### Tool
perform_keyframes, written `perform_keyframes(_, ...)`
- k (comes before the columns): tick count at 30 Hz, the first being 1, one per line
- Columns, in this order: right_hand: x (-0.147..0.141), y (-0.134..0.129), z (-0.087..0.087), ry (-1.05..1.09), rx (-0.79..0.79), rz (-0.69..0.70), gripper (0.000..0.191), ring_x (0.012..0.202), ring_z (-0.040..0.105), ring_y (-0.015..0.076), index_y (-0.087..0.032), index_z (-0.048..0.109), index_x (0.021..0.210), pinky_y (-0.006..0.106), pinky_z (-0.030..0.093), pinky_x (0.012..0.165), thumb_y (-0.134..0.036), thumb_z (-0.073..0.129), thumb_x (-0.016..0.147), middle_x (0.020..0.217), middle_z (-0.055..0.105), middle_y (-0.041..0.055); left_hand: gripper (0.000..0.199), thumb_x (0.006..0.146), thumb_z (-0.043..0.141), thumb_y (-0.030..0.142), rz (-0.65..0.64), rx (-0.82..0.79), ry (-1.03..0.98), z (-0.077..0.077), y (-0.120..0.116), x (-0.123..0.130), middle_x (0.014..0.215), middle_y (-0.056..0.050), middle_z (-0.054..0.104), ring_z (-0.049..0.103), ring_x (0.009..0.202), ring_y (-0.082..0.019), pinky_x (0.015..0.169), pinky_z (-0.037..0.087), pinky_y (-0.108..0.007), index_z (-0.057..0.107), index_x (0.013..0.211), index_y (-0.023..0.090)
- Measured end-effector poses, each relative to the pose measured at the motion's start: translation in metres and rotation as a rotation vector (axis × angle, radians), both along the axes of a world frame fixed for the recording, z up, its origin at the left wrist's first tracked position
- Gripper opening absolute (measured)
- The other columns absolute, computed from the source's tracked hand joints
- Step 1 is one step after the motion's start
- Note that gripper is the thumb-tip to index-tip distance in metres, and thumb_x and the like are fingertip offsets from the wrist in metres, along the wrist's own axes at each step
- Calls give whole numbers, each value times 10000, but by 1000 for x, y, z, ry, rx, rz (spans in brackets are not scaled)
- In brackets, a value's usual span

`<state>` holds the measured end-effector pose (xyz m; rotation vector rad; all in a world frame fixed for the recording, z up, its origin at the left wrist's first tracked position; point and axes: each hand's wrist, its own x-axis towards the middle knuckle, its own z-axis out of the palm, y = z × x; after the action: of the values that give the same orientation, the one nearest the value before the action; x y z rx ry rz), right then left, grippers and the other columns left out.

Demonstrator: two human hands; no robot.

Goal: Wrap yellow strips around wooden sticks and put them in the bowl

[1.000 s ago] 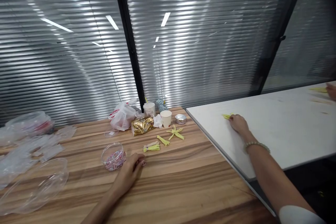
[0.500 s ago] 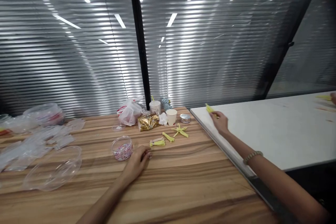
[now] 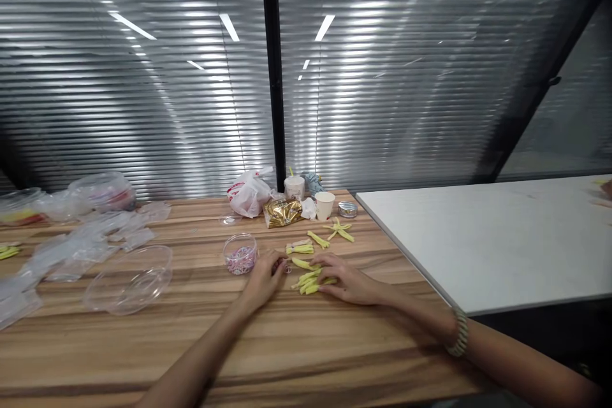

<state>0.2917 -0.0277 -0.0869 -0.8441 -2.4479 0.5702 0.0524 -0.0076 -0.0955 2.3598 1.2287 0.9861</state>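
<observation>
My left hand (image 3: 262,280) rests on the wooden table (image 3: 157,357) just right of a small clear bowl of pink and white rubber bands (image 3: 240,255). Its curled fingertips pinch a small loop (image 3: 287,268), probably a rubber band. My right hand (image 3: 347,280) lies with fingers apart against a loose pile of yellow pipe cleaner pieces (image 3: 308,282). Beyond the hands lie a bundled yellow pipe cleaner piece (image 3: 299,248), another single piece (image 3: 318,240) and a star-like yellow cluster (image 3: 340,231).
Behind stand paper cups (image 3: 324,205), a gold foil packet (image 3: 283,212), a white plastic bag (image 3: 248,194) and a small tin (image 3: 347,209). Clear plastic bags (image 3: 71,248) and a clear bowl (image 3: 129,280) lie left. A white table (image 3: 478,236) adjoins right, with a co-worker's hand (image 3: 607,188) at its far end.
My right hand has moved from the white table onto the wooden table, and yellow pieces now lie under it. My left hand stays near the bowl. The view has tilted slightly.
</observation>
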Motion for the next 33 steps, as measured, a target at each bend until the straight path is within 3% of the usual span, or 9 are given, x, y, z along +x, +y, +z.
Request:
perform_keyframes(3, -4, 0, 9, 38, -13, -11, 240, 1195, 377, 150, -184, 625, 872, 321, 301, 1039, -377, 494, 815, 1247, 436, 44, 197, 854, 403, 227, -23, -4, -4, 1, -1, 1, 853, -59, 592, 522, 809, -159, 741, 403, -286, 580, 899, 152)
perform_keyframes(6, -9, 8, 11, 71, -22, -33, 274, 1132, 435, 149, -188, 620, 904, 312, 343, 997, -416, 503, 804, 1193, 482, 49, 203, 855, 400, 231, -25, -11, 0, 1, -1, 0, 852, -59, 593, 523, 809, -162, 740, 402, -288, 586, 887, 157)
perform_keyframes(8, -10, 21, 6, 108, 15, -151, 306, 1050, 482, 143, -185, 613, 951, 297, 382, 942, -423, 472, 821, 1107, 535, 57, 207, 854, 404, 243, -22, -14, 2, 1, 0, 0, 847, -62, 593, 524, 803, -165, 736, 403, -289, 588, 888, 156)
perform_keyframes(11, -6, 48, -6, 57, 141, -466, 325, 981, 490, 158, -164, 612, 982, 301, 391, 893, -404, 451, 834, 998, 573, 68, 210, 854, 402, 249, -26, -12, -7, 1, 0, 0, 843, -64, 593, 528, 801, -165, 740, 405, -287, 586, 885, 152)
perform_keyframes(14, -2, 69, -17, -144, 192, -560, 293, 1002, 475, 171, -172, 610, 1008, 275, 382, 877, -356, 487, 816, 1011, 561, 71, 210, 856, 397, 241, -25, -11, -7, 2, 0, 1, 818, -58, 590, 529, 788, -162, 734, 405, -283, 587, 863, 152)
perform_keyframes(17, -2, 81, -21, -267, 169, -542, 256, 949, 512, 157, -158, 620, 978, 230, 390, 822, -292, 457, 832, 991, 576, 79, 211, 856, 397, 238, -20, -15, -2, 1, 1, 1, 821, -57, 592, 531, 792, -164, 738, 403, -284, 591, 855, 155)
perform_keyframes(22, -12, 104, -13, -223, 95, -558, 231, 911, 547, 161, -137, 643, 942, 215, 389, 794, -229, 474, 815, 961, 617, 92, 194, 850, 415, 240, -9, -12, -18, -1, 2, 1, 832, -51, 597, 530, 791, -161, 739, 400, -283, 588, 885, 158)
perform_keyframes(27, -23, 123, -7, -182, 55, -412, 216, 857, 576, 128, -183, 664, 941, 184, 403, 756, -264, 539, 783, 950, 642, 34, 191, 848, 415, 224, -15, -14, -15, 0, 1, 1, 820, -54, 589, 525, 779, -158, 719, 395, -274, 591, 863, 152)
perform_keyframes(33, -28, 125, -12, -61, -35, -189, 249, 822, 591, 125, -182, 667, 949, 205, 424, 753, -299, 491, 815, 954, 646, 26, 197, 846, 409, 214, -17, -26, -19, 2, 0, 1, 827, -62, 592, 521, 788, -163, 725, 390, -276, 594, 866, 147)
